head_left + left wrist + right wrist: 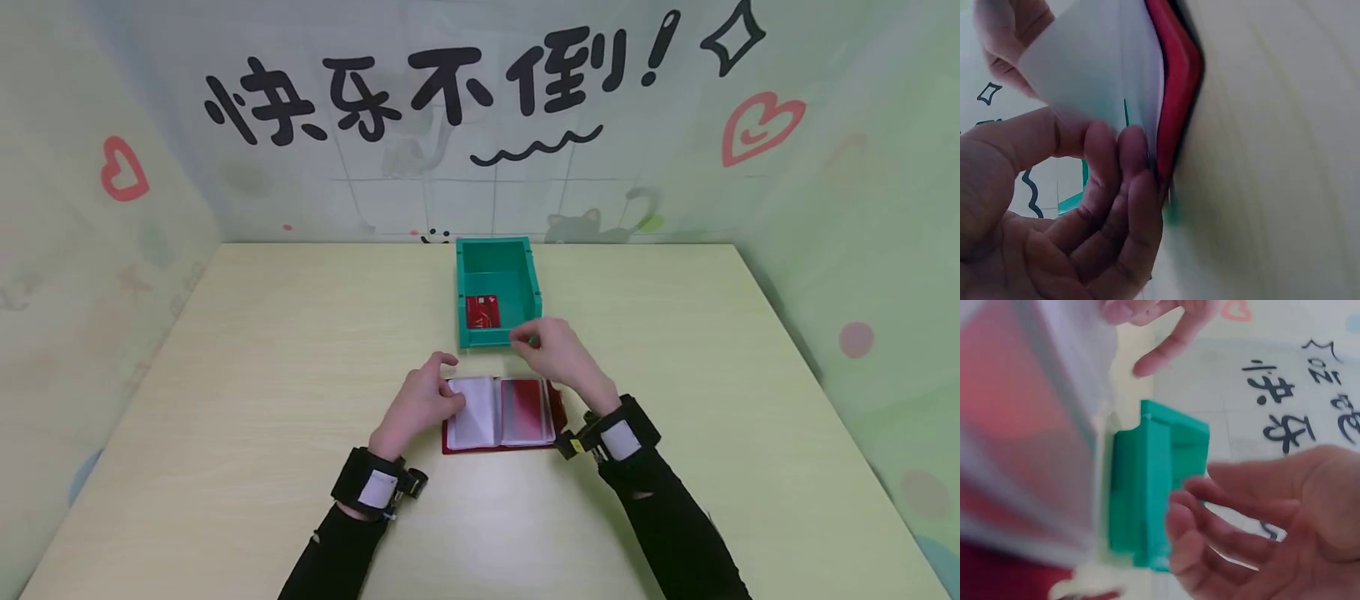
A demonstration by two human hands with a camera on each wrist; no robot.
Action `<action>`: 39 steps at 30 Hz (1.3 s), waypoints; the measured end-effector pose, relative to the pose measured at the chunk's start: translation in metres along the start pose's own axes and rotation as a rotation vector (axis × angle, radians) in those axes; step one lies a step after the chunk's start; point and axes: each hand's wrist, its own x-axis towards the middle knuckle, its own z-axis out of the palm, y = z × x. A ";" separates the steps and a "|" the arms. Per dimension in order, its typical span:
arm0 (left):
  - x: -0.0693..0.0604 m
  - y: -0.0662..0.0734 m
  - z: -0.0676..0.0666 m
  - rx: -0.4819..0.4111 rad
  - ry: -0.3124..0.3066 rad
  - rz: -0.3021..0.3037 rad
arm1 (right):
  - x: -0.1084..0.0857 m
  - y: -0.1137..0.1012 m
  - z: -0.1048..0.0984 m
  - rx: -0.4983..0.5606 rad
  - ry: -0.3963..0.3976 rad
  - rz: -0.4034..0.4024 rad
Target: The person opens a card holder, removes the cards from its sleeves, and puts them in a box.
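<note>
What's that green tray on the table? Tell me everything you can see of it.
The green tray is a teal, open-topped rectangular box that looks like plastic, with upright walls around a flat floor. It sits upright near the far edge of the pale table, beyond the open booklet. One red card rests inside, at the front left. The right hand is at its near right corner; whether they touch, I can't tell.

And the left hand (1079,225) curls its fingers at the page's (1091,62) edge, red cover (1179,69) alongside, right hand (1000,37) beyond!
</note>
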 end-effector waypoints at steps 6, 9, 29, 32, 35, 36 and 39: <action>-0.006 0.011 0.011 0.297 0.062 0.117 | -0.024 0.033 0.004 0.075 -0.096 0.109; -0.009 0.016 0.017 0.319 0.037 0.256 | -0.030 0.042 0.006 0.119 -0.022 0.110; -0.010 0.023 0.036 0.281 -0.144 0.340 | -0.034 0.088 0.031 0.373 0.056 -0.072; -0.010 0.022 0.035 0.259 -0.142 0.330 | -0.034 0.088 0.030 0.380 0.046 -0.056; -0.010 0.022 0.035 0.249 -0.141 0.333 | -0.035 0.088 0.030 0.379 0.041 -0.045; -0.009 0.021 0.035 0.251 -0.140 0.338 | -0.035 0.087 0.030 0.379 0.042 -0.038; -0.009 0.021 0.035 0.253 -0.139 0.342 | -0.036 0.087 0.030 0.372 0.041 -0.037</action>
